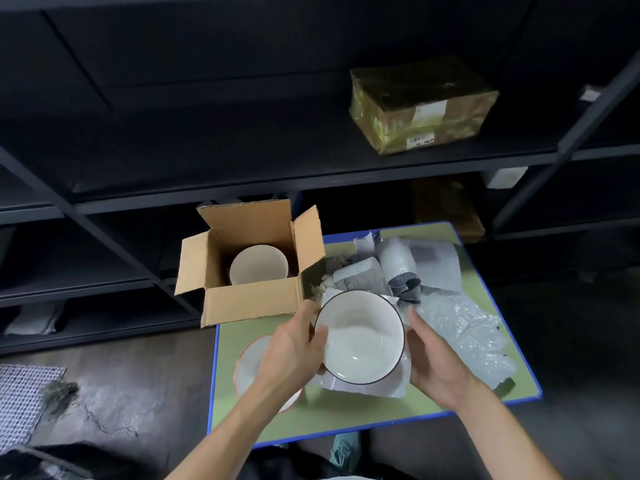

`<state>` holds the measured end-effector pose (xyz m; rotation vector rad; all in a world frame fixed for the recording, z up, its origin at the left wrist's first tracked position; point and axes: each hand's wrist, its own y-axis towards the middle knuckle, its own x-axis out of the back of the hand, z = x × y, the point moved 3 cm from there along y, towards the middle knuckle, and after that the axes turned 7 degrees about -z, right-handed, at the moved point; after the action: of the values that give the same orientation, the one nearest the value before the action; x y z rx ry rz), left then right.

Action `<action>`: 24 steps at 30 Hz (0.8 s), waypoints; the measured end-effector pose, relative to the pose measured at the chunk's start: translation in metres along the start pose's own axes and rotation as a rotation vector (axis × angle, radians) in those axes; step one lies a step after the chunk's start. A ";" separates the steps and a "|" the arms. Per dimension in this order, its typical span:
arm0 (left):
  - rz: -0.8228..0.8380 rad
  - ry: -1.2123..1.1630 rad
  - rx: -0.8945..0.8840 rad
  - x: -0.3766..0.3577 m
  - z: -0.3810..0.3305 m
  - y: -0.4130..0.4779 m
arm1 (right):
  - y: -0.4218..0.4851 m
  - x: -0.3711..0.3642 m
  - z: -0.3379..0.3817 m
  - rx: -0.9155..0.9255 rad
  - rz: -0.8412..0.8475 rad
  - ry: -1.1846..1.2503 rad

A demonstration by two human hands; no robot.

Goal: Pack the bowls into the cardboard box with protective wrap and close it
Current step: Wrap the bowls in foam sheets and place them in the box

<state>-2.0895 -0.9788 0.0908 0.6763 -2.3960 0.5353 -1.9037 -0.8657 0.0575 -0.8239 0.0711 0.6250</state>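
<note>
Shelving, dark and wide, fills the back, with a wrapped parcel on one shelf at the right. Below it, a green table with a blue edge. At its far left corner, the cardboard box stands with flaps up, one white bowl already inside. Crumpled wrap lies heaped across the right of the table. In the middle, both hands are on a dark-rimmed bowl, tilted above a sheet of wrap: left hand clamped on its left rim, right hand cupping the right side, fingers spread. Under the left wrist, a red-rimmed bowl sits on the table.
</note>
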 end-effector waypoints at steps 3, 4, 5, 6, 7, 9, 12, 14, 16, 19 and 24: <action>0.020 -0.016 0.008 0.000 0.000 0.003 | -0.003 -0.003 0.002 0.024 0.060 -0.066; 0.032 -0.020 0.009 0.000 0.000 0.004 | -0.003 -0.003 0.003 0.038 0.061 -0.079; 0.036 -0.026 0.009 0.000 0.001 0.005 | -0.004 -0.004 0.005 0.050 0.060 -0.088; 0.025 -0.032 0.015 0.002 0.002 0.006 | -0.004 -0.004 0.007 0.064 0.060 -0.093; -0.001 -0.039 0.028 0.004 0.004 0.007 | -0.004 -0.004 0.010 0.074 0.051 -0.093; -0.031 -0.048 0.072 0.008 0.006 0.008 | -0.004 -0.001 0.013 0.071 0.031 -0.082; 0.048 -0.057 0.118 0.011 0.008 0.009 | -0.005 -0.002 0.018 0.062 0.045 -0.081; 0.130 -0.133 0.133 0.011 0.008 0.010 | -0.004 -0.003 0.022 0.057 0.054 -0.074; 0.195 -0.282 0.177 0.012 0.008 0.011 | -0.002 -0.008 0.027 0.047 0.072 -0.070; 0.278 -0.482 0.197 0.020 0.001 0.010 | -0.001 -0.018 0.035 0.035 0.097 -0.088; 0.226 -0.566 0.148 0.039 -0.006 0.007 | 0.003 -0.038 0.046 0.044 0.108 -0.160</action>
<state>-2.1185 -0.9829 0.1187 0.6929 -3.0107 0.6917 -1.9445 -0.8503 0.0985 -0.7283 -0.0161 0.7864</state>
